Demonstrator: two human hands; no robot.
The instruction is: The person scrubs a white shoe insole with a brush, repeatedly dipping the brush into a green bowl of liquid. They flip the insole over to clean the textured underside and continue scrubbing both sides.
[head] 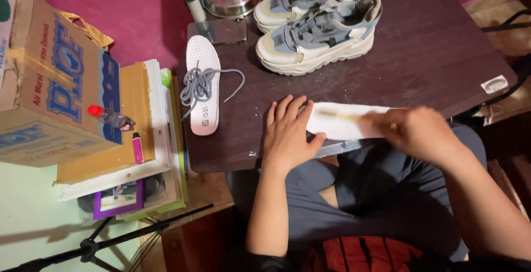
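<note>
White insole (pixel 345 121) was laid flat at the near edge of the dark surface (pixel 431 56), pinned under the left hand (pixel 287 134), fingers spread open. Right hand (pixel 417 134) was blurred over its far end; grip could not be determined. Second insole (pixel 203 92) with grey lace (pixel 204 84) and two sneakers (pixel 318 31) were recorded beyond.

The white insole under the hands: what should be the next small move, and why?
Probably another short stroke along the white insole toward its free end. The left hand lies flat on one end and pins it to the dark table, while the right hand is blurred over the other end with what looks like a thin yellowish tool, too blurred to identify.
</note>
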